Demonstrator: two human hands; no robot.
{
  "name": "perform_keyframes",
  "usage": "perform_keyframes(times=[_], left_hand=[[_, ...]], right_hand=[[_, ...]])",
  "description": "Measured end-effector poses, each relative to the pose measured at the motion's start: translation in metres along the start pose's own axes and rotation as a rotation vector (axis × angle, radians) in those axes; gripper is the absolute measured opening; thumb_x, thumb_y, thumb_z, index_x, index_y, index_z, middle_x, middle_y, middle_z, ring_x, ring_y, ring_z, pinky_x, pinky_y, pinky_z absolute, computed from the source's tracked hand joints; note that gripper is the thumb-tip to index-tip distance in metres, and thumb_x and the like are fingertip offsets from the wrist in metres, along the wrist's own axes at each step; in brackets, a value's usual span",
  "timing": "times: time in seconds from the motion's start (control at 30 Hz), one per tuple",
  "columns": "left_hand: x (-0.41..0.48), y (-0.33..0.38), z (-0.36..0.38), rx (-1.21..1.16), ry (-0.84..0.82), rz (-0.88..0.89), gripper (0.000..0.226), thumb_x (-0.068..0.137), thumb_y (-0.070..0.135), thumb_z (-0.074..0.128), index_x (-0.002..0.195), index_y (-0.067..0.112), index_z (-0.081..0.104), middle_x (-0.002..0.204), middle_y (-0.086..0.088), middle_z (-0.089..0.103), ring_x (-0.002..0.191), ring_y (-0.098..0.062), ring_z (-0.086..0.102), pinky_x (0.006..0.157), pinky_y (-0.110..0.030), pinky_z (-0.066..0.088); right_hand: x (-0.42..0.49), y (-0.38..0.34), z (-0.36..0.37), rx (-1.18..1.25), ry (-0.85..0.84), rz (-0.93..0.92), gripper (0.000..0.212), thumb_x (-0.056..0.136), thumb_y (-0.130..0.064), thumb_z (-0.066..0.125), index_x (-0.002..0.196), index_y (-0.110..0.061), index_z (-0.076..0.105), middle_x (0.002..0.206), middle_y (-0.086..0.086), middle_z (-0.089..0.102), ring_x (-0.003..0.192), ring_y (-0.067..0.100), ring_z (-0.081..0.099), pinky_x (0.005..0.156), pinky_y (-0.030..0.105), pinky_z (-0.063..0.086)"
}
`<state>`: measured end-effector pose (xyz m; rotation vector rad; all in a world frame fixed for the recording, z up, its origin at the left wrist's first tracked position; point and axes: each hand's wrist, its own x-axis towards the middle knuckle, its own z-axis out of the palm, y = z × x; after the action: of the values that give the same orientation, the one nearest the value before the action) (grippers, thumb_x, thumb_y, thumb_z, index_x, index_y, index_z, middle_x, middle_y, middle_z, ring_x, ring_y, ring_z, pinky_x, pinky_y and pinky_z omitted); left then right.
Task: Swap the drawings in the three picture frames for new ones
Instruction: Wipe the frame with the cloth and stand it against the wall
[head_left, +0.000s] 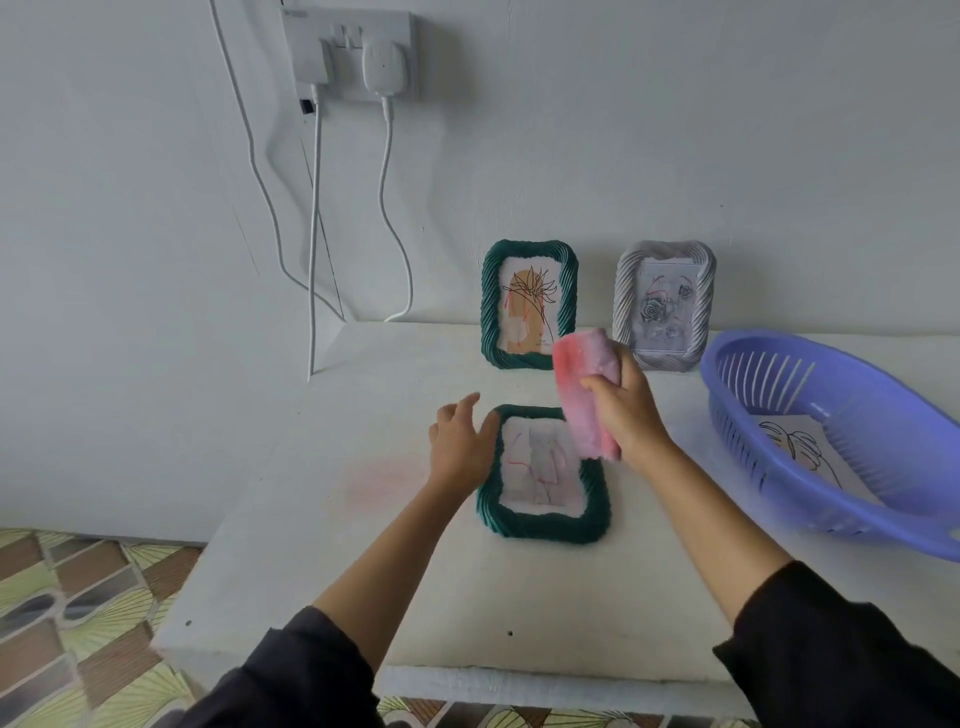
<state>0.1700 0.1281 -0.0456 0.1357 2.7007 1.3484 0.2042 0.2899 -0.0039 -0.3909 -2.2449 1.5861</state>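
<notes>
A dark green picture frame (545, 525) lies flat on the white table (363, 519), with a pale drawing marked by red lines in it. My left hand (460, 447) rests open on the frame's left edge. My right hand (626, 410) grips a pink cloth (582, 395) just above the frame's upper right corner. A second green frame (491, 306) with an orange and black drawing stands against the wall. Beside it stands a grey frame (623, 301) with a rose drawing.
A blue plastic basket (779, 415) sits at the right of the table with a line drawing sheet (810, 452) inside. White plugs (382, 62) and cables hang from a wall socket at the upper left. A patterned floor shows beyond the table's left edge.
</notes>
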Motion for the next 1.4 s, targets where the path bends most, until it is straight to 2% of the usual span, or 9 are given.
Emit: perform_keyframes(times=[0.13,0.3,0.47,0.6,0.8,1.03,1.13,1.27,1.4], left_hand=[[-0.004,-0.025,0.02,0.331,0.015,0.125,0.044,0.1,0.029,0.031,0.143,0.023,0.034,0.147,-0.002,0.039,0.136,-0.027,0.028,0.111,-0.037,0.025],[-0.002,-0.03,0.025,0.417,0.048,0.169,0.043,0.101,0.031,0.027,0.143,0.026,0.035,0.148,0.006,0.04,0.137,-0.023,0.029,0.11,-0.033,0.024],[-0.001,-0.032,0.025,0.438,0.034,0.154,0.045,0.101,0.031,0.026,0.145,0.026,0.032,0.149,0.006,0.038,0.139,-0.023,0.026,0.112,-0.033,0.022],[0.0,-0.033,0.025,0.447,0.012,0.15,0.045,0.101,0.033,0.025,0.145,0.027,0.03,0.15,0.006,0.036,0.14,-0.024,0.024,0.113,-0.034,0.021],[-0.001,-0.032,0.024,0.46,0.01,0.158,0.045,0.101,0.033,0.024,0.146,0.028,0.029,0.151,0.006,0.036,0.14,-0.023,0.024,0.113,-0.035,0.021],[-0.001,-0.032,0.023,0.472,0.009,0.158,0.045,0.101,0.034,0.026,0.145,0.028,0.03,0.15,0.006,0.037,0.14,-0.023,0.024,0.114,-0.036,0.021],[-0.002,-0.031,0.024,0.475,0.008,0.155,0.045,0.101,0.035,0.024,0.145,0.027,0.03,0.15,0.006,0.036,0.141,-0.023,0.024,0.114,-0.037,0.02],[-0.001,-0.03,0.023,0.48,0.008,0.153,0.046,0.1,0.036,0.027,0.145,0.026,0.031,0.15,0.005,0.037,0.14,-0.024,0.025,0.114,-0.037,0.021],[0.001,-0.03,0.023,0.474,0.016,0.148,0.046,0.099,0.036,0.031,0.144,0.026,0.033,0.149,0.005,0.039,0.139,-0.024,0.026,0.113,-0.036,0.022]], right_hand=[[0.012,0.022,0.001,-0.552,-0.216,-0.273,0.035,0.095,-0.009,0.042,0.128,-0.018,0.047,0.124,0.007,0.061,0.106,0.025,0.061,0.086,0.036,0.052],[-0.001,0.046,0.028,-0.938,-0.445,-0.451,0.057,0.09,0.005,0.035,0.142,-0.018,0.033,0.153,0.001,0.028,0.142,0.015,0.025,0.117,0.029,0.012],[-0.024,0.061,0.024,-0.848,-0.573,-0.614,0.056,0.087,0.005,0.037,0.139,-0.018,0.04,0.15,0.001,0.034,0.141,0.014,0.026,0.115,0.025,0.007],[-0.037,0.061,-0.011,-0.755,-0.738,-0.572,0.061,0.084,0.011,0.038,0.133,-0.023,0.049,0.146,-0.01,0.038,0.128,-0.009,0.023,0.113,0.015,0.004],[-0.006,0.06,0.002,-0.837,-0.476,-0.507,0.063,0.085,0.012,0.037,0.135,-0.024,0.045,0.148,-0.005,0.038,0.139,0.008,0.029,0.115,0.023,0.007],[-0.041,0.069,-0.024,-0.711,-0.752,-0.571,0.064,0.082,0.014,0.039,0.132,-0.025,0.05,0.142,-0.018,0.034,0.13,-0.008,0.023,0.112,0.012,0.001],[-0.016,0.069,-0.036,-0.805,-0.645,-0.513,0.066,0.084,0.013,0.037,0.131,-0.032,0.049,0.143,-0.021,0.032,0.135,-0.002,0.024,0.115,0.02,0.004],[0.008,0.064,-0.01,-0.806,-0.493,-0.44,0.058,0.087,0.011,0.038,0.131,-0.025,0.05,0.147,-0.004,0.04,0.14,0.011,0.029,0.116,0.026,0.009],[-0.019,0.067,-0.007,-0.757,-0.617,-0.54,0.059,0.084,0.014,0.038,0.13,-0.02,0.053,0.145,-0.006,0.04,0.137,0.005,0.03,0.115,0.02,0.006]])
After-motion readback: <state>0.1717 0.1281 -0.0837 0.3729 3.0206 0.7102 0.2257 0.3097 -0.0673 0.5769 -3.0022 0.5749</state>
